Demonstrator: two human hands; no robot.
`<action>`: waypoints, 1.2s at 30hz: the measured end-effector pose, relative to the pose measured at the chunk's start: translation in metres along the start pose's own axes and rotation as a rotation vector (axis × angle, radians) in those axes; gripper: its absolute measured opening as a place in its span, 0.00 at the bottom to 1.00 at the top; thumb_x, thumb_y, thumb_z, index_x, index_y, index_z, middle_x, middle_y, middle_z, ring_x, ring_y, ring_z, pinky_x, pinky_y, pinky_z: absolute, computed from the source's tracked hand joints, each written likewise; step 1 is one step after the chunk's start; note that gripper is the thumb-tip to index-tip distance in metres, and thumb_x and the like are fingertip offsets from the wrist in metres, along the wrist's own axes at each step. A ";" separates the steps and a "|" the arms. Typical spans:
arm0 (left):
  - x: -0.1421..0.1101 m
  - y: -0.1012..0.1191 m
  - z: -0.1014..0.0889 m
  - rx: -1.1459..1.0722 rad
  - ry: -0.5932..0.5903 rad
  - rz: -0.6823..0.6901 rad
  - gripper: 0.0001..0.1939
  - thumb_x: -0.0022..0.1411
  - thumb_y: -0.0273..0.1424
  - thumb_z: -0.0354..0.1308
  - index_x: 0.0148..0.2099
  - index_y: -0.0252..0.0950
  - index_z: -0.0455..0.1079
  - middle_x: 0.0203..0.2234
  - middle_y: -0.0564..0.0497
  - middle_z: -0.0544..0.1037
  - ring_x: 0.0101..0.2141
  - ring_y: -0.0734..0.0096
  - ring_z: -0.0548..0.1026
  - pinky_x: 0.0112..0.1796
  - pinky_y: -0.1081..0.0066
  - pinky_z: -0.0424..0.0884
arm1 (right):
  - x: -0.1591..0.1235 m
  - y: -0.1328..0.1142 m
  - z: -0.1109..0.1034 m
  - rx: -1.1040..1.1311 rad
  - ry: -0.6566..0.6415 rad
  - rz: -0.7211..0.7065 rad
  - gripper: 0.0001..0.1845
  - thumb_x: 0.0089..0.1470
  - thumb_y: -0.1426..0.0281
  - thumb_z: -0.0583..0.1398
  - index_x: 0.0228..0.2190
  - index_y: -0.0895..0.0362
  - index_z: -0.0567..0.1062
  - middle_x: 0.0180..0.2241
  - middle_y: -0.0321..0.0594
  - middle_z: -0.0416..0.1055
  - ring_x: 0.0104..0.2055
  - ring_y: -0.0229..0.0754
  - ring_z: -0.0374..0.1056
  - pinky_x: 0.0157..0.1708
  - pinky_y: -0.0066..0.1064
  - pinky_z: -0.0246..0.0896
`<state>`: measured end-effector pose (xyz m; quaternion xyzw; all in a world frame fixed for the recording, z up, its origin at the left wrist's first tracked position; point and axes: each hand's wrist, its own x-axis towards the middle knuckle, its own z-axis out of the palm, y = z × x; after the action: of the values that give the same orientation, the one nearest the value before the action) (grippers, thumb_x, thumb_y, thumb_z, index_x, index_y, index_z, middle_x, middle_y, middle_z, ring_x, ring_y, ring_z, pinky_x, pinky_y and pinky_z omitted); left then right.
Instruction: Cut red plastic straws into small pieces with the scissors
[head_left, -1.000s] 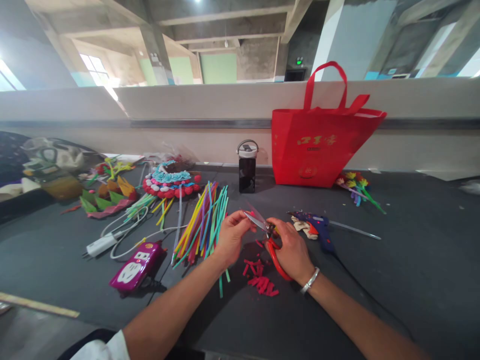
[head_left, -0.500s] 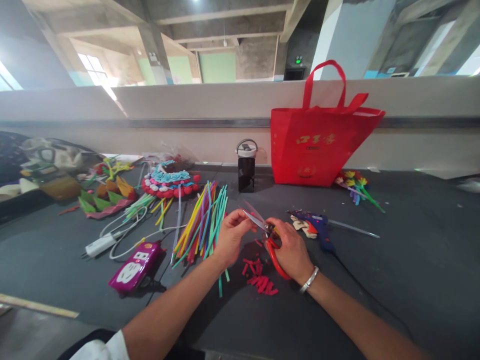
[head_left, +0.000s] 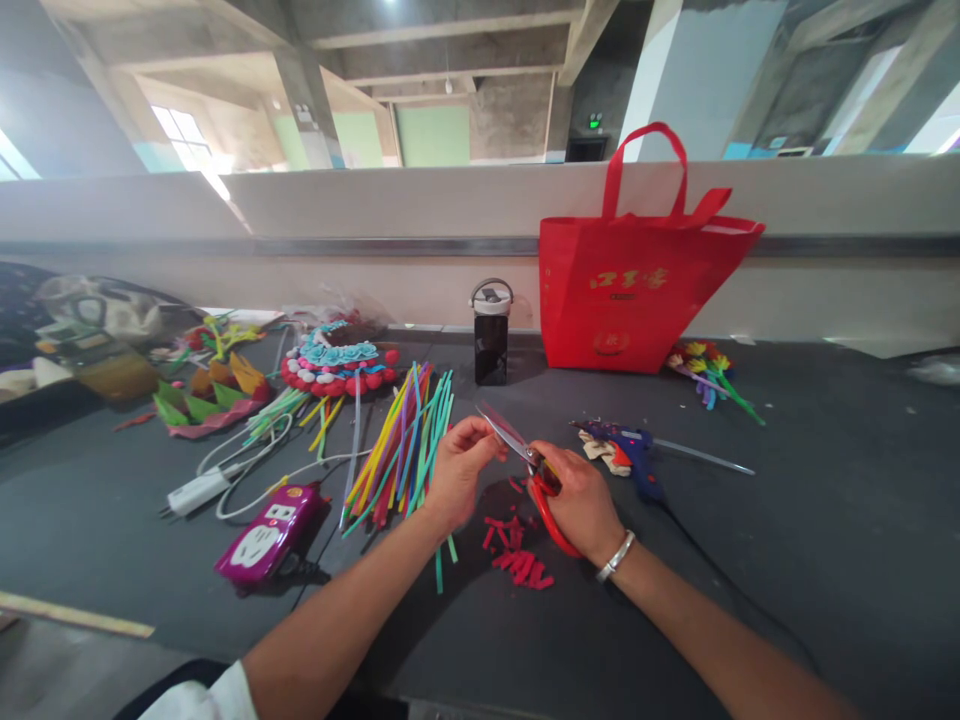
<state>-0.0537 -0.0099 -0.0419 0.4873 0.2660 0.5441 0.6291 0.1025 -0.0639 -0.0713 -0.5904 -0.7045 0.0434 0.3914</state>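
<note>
Red-handled scissors (head_left: 551, 512) are gripped in my right hand (head_left: 583, 500), their blades pointing up and left toward my other fingertips. My left hand (head_left: 461, 470) is closed in a pinch just beside the blades; whatever lies between its fingertips is too small and hidden to make out. Beneath the scissors, a small heap of cut red pieces (head_left: 523, 568) is scattered on the dark table (head_left: 637, 640). Close to my left hand lies a loose bundle of coloured sticks or strips (head_left: 397, 440), in yellow, purple, red, blue and green.
A blue glue gun (head_left: 637, 460) with a clear stick and a cord lies to the right. Behind stand a black bottle (head_left: 491, 345) and a red bag (head_left: 637, 290). Leftward are a purple power socket (head_left: 271, 530), a white plug (head_left: 199, 492) and a flower-decorated piece (head_left: 337, 370).
The scissor blades have come closer together and shifted slightly up beside my left fingertips. Both hands stay nearly in place, and the red heap looks the same.
</note>
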 end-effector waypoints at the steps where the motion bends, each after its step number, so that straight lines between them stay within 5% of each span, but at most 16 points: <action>1: 0.000 0.000 0.000 0.004 -0.004 0.003 0.05 0.51 0.29 0.63 0.28 0.35 0.69 0.23 0.54 0.73 0.25 0.76 0.68 0.31 0.73 0.65 | 0.000 0.000 0.000 0.006 0.004 0.005 0.17 0.48 0.76 0.58 0.42 0.54 0.72 0.30 0.37 0.72 0.31 0.41 0.66 0.35 0.31 0.60; 13: -0.001 -0.001 0.000 0.021 -0.020 0.008 0.03 0.53 0.27 0.61 0.28 0.34 0.70 0.23 0.54 0.73 0.26 0.76 0.69 0.33 0.73 0.65 | 0.002 -0.002 -0.003 0.011 -0.013 0.001 0.21 0.46 0.77 0.59 0.44 0.52 0.71 0.36 0.39 0.73 0.36 0.43 0.67 0.38 0.34 0.61; 27: 0.000 0.001 0.000 -0.032 -0.028 -0.019 0.03 0.53 0.26 0.61 0.30 0.34 0.70 0.23 0.54 0.73 0.26 0.76 0.70 0.32 0.73 0.65 | 0.001 0.003 -0.001 0.042 0.023 0.055 0.14 0.50 0.72 0.58 0.41 0.54 0.73 0.29 0.36 0.73 0.29 0.40 0.68 0.32 0.29 0.60; 32: 0.000 0.002 -0.001 -0.152 -0.108 -0.117 0.03 0.54 0.27 0.59 0.32 0.35 0.67 0.29 0.53 0.75 0.24 0.76 0.72 0.30 0.72 0.67 | 0.004 0.007 0.000 0.102 0.091 0.134 0.14 0.52 0.67 0.59 0.42 0.56 0.72 0.28 0.37 0.73 0.28 0.40 0.69 0.31 0.30 0.62; 36: -0.001 -0.002 -0.002 -0.167 -0.190 -0.246 0.04 0.54 0.26 0.58 0.34 0.35 0.66 0.22 0.54 0.73 0.19 0.79 0.68 0.24 0.75 0.64 | 0.004 0.006 -0.001 0.338 0.154 0.187 0.18 0.52 0.64 0.60 0.45 0.55 0.70 0.33 0.38 0.74 0.31 0.40 0.70 0.34 0.31 0.65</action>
<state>-0.0546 -0.0097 -0.0444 0.4463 0.2169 0.4346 0.7516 0.1076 -0.0591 -0.0717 -0.5805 -0.5974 0.1518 0.5321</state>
